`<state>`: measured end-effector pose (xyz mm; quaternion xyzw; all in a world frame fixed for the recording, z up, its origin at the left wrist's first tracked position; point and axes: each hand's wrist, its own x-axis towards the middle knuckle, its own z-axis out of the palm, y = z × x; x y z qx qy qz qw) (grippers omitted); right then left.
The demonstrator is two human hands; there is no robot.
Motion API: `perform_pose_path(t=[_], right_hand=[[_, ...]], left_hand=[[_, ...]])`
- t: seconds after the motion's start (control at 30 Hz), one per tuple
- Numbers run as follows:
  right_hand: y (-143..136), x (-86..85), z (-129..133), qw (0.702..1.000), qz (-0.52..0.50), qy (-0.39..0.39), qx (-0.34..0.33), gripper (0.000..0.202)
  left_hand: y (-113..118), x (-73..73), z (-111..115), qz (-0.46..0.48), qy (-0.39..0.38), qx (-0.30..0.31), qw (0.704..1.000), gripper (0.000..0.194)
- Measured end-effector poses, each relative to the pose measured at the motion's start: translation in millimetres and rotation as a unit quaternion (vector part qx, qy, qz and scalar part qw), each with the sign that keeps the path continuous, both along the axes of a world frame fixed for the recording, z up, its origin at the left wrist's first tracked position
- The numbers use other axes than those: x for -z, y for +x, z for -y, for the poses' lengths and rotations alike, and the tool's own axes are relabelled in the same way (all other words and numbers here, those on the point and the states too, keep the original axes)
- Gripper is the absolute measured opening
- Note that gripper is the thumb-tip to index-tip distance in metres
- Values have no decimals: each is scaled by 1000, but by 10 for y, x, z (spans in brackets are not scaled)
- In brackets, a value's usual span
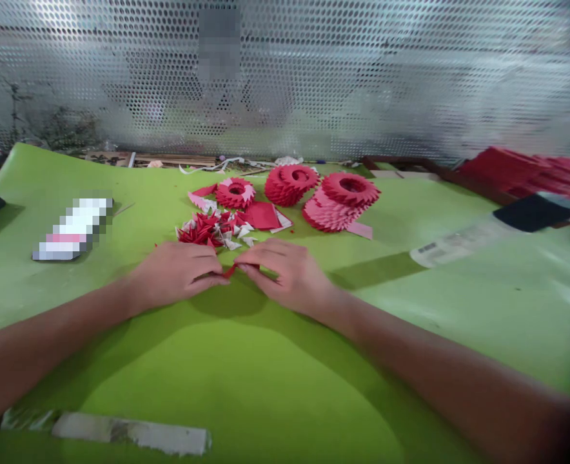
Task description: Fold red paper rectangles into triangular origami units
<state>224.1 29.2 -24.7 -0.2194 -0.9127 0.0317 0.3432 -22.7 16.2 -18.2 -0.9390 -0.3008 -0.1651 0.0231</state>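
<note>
Between my two hands is a small folded strip of red paper [229, 271]. My left hand [181, 274] pinches its left end, thumb against fingers. The other end sits in the closed fingertips of my right hand [285, 274]. Just beyond my hands lies a pile of small folded red and white paper pieces [207, 229]. Beside the pile are flat red paper sheets [263, 216]. Behind stand a small red and pink paper ring [235, 192], a red stacked paper roll [289, 185] and a taller red and pink one [340, 201].
A bottle with a dark cap [463, 241] lies at the right, near stacked red paper [521, 171]. A phone-like, blurred object [75, 229] rests at the left. Tape [130, 432] is stuck to the green table cover [246, 374] in front. A perforated metal sheet [285, 84] stands behind.
</note>
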Motion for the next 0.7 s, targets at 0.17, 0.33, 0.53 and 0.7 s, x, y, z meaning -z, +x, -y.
perform_pose_path(t=[0.17, 0.33, 0.53, 0.7], right_hand=[[40, -45, 9, 998, 48, 49, -6, 17], [67, -42, -25, 997, 61, 54, 16, 17], [86, -19, -49, 991, 122, 54, 9, 21], [71, -6, -43, 988, 151, 37, -4, 21]], left_hand=[[-75, -11, -15, -36, 120, 17, 992, 42], [-91, -28, 2, -49, 135, 13, 990, 36], [-51, -61, -3, -56, 48, -45, 996, 37], [24, -31, 45, -41, 29, -4, 999, 38]])
